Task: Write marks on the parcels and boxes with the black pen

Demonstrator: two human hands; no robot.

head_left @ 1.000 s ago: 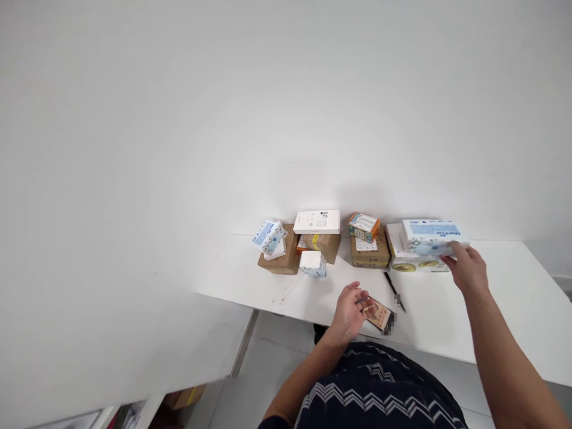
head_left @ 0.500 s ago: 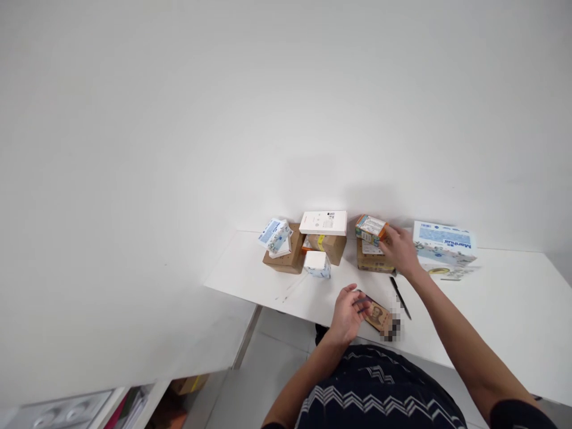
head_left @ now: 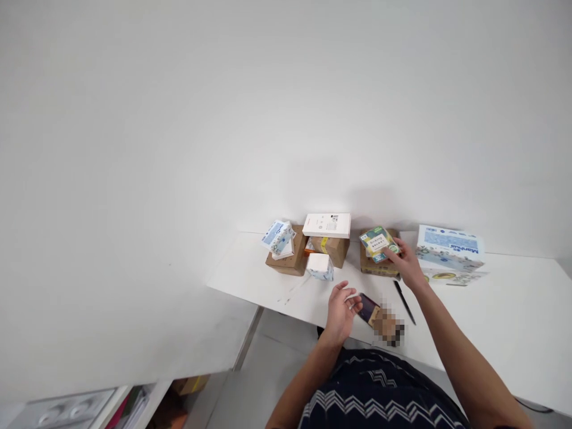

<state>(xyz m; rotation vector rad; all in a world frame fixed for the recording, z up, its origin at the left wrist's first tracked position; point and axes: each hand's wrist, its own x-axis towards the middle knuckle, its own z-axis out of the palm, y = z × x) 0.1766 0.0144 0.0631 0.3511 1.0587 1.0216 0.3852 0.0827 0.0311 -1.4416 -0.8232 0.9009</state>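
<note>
My right hand (head_left: 406, 262) grips a small green, yellow and white printed box (head_left: 378, 243) by its right side. That box is over a brown cardboard box (head_left: 370, 268); whether it rests on it I cannot tell. Palm up, with bent but parted fingers, my left hand (head_left: 342, 310) holds nothing. Beside its fingertips lies a flat dark item (head_left: 369, 308) with a brownish printed picture, partly pixelated. To the right of this item a black pen (head_left: 404, 302) lies on the white table (head_left: 513, 322).
At left, a blue-white box (head_left: 277, 235) sits tilted on another cardboard box (head_left: 288, 262). A flat white box (head_left: 327, 224) tops a taped carton (head_left: 334, 249), with a small white-topped box (head_left: 320, 266) in front. A large blue-white Manhua package (head_left: 450, 245) stands right. The wall (head_left: 286, 119) rises behind.
The small printed box has been turned in my right hand, so its green and yellow face now shows instead of the orange-edged side. My left hand has drawn slightly left, uncovering the flat item's dark end.
</note>
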